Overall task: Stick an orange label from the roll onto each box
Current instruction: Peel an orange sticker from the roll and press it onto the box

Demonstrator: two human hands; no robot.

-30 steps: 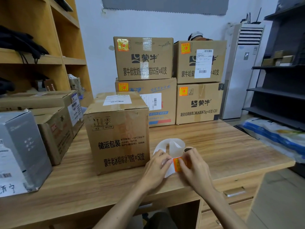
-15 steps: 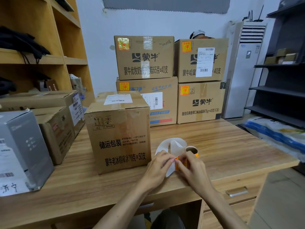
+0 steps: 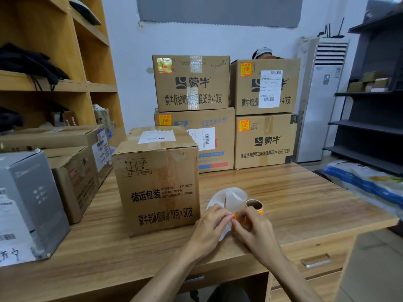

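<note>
A small roll of orange labels (image 3: pixel 255 206) with a cardboard core sits on the wooden desk (image 3: pixel 305 199), its white backing strip (image 3: pixel 231 196) curling up behind it. My left hand (image 3: pixel 212 225) pinches the backing strip at its near end. My right hand (image 3: pixel 250 227) pinches an orange label (image 3: pixel 236 217) at the strip. Just left of my hands stands a brown carton (image 3: pixel 157 182) with no orange label visible on its front or top. Behind it, four stacked cartons (image 3: pixel 226 110) each carry an orange label at the upper left.
More cartons (image 3: pixel 74 171) and a grey box (image 3: pixel 28 205) crowd the desk's left side under wooden shelves. A white air conditioner (image 3: pixel 320 101) and dark shelving (image 3: pixel 375 105) stand at the right, with a blue-and-white sack (image 3: pixel 366 182) beside the desk. A desk drawer handle (image 3: pixel 315 260) shows below.
My hands stayed at the strip near the desk's front edge. The roll's core has come into view past my right hand, and the fingers have shifted slightly on the label.
</note>
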